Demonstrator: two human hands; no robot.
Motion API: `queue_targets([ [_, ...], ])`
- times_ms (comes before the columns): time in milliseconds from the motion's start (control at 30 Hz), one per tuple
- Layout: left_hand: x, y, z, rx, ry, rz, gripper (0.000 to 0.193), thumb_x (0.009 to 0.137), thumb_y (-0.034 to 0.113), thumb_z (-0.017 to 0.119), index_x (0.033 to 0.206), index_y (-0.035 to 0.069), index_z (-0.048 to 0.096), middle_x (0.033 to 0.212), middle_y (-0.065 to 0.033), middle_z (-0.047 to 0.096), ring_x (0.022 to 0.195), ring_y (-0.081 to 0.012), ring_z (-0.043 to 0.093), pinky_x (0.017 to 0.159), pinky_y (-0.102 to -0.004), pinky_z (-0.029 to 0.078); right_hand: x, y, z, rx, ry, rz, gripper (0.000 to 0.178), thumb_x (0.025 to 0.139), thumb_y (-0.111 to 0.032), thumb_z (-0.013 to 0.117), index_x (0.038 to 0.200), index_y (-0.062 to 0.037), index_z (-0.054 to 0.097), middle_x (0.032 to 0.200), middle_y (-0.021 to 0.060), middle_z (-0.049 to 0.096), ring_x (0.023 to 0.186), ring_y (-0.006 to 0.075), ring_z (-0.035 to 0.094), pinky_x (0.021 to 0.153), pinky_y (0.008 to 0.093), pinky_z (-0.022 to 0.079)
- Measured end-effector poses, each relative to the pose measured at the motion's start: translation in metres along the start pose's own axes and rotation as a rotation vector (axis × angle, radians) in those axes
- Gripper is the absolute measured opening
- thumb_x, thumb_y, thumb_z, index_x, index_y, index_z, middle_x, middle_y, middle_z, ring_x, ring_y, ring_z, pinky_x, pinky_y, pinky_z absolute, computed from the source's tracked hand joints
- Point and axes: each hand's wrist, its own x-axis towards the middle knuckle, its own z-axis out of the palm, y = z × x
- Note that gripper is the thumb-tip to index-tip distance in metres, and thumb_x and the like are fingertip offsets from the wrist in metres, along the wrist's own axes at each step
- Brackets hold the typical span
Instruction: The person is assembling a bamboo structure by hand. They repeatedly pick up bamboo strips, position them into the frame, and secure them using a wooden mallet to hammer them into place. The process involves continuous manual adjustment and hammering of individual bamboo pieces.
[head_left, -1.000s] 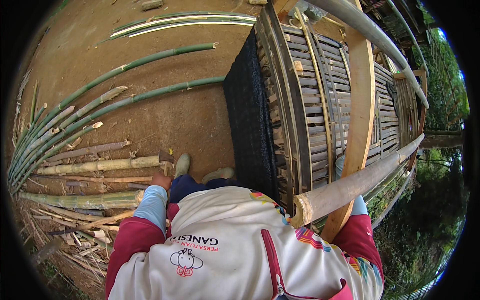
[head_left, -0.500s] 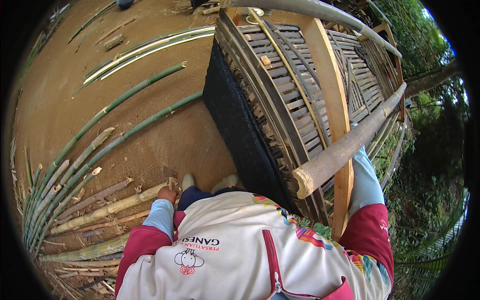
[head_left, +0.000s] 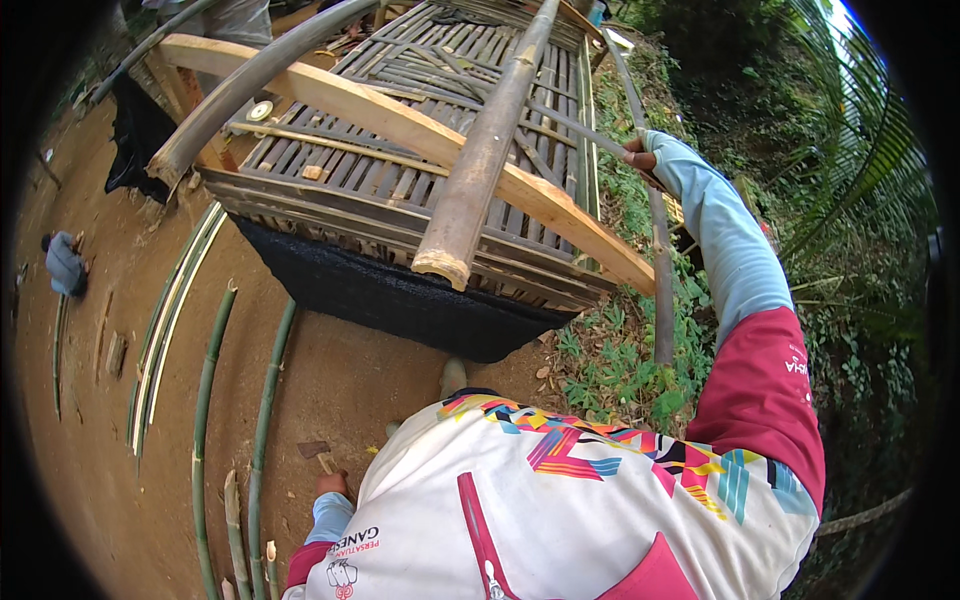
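Low at my left side, my left hand (head_left: 331, 484) is closed round the short wooden handle of a hatchet (head_left: 313, 449). My right arm stretches forward over the far right edge of a slatted bamboo platform (head_left: 400, 190). There my right hand (head_left: 640, 160) is closed on the end of a thin dark bamboo strip (head_left: 575, 125) that runs in over the slats. A thick bamboo pole (head_left: 478, 170) and a sawn wooden beam (head_left: 400, 118) cross above the platform, left of this hand. Black netting (head_left: 400, 290) hangs along the platform's near side.
Green bamboo poles (head_left: 207, 420) lie on the dirt at left, beside pale split strips (head_left: 180, 320). Another person (head_left: 65, 264) crouches at far left. A dark upright pole (head_left: 663, 290) stands below my right arm, with leafy plants (head_left: 620, 350) and a slope beyond.
My view has turned right. My right hand, hidden behind the pole before, now shows on a bamboo strip farther out. My left hand still holds the hatchet low.
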Motion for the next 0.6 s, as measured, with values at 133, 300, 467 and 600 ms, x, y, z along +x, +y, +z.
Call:
queue_targets([
  [133, -0.056, 0.054, -0.055, -0.038, -0.024, -0.069, 0.043, 0.069, 0.026, 0.072, 0.094, -0.008, 0.066, 0.094, -0.0307, 0.065, 0.089, -0.0409, 0.065, 0.078, -0.0429, 0.051, -0.048, 0.028, 0.000, 0.209, 0.047, 0.140, 0.027, 0.086, -0.025, 0.067, 0.102, -0.0029, 0.063, 0.064, -0.0007, 0.054, 0.053, 0.0101, 0.048, 0.048, 0.0265, 0.037],
  [300, -0.041, 0.034, -0.064, 0.066, -0.041, 0.042, 0.043, 0.069, 0.023, 0.072, 0.100, -0.007, 0.064, 0.096, -0.0306, 0.064, 0.091, -0.0406, 0.065, 0.080, -0.0425, 0.051, -0.129, 0.040, 0.004, 0.221, 0.152, 0.310, 0.027, 0.088, -0.025, 0.066, 0.104, -0.0041, 0.061, 0.064, -0.0020, 0.053, 0.052, 0.0095, 0.047, 0.049, 0.0257, 0.038],
  [467, -0.019, 0.016, -0.055, 0.086, -0.033, 0.027, 0.046, 0.070, 0.025, 0.071, 0.104, -0.005, 0.063, 0.101, -0.0288, 0.064, 0.096, -0.0399, 0.064, 0.084, -0.0427, 0.050, -0.222, 0.062, 0.046, 0.027, 0.561, 0.299, 0.035, 0.090, -0.029, 0.063, 0.111, -0.0014, 0.060, 0.075, 0.0002, 0.056, 0.055, 0.0093, 0.046, 0.048, 0.0260, 0.038],
  [600, -0.003, -0.021, -0.057, 0.265, -0.104, 0.081, 0.048, 0.072, 0.033, 0.069, 0.105, -0.003, 0.065, 0.105, -0.0262, 0.064, 0.098, -0.0396, 0.063, 0.086, -0.0424, 0.050, -0.244, 0.105, 0.109, 0.208, 0.973, 0.041, 0.046, 0.088, -0.031, 0.066, 0.118, 0.0021, 0.054, 0.074, -0.0012, 0.054, 0.058, 0.0070, 0.045, 0.051, 0.0233, 0.035],
])
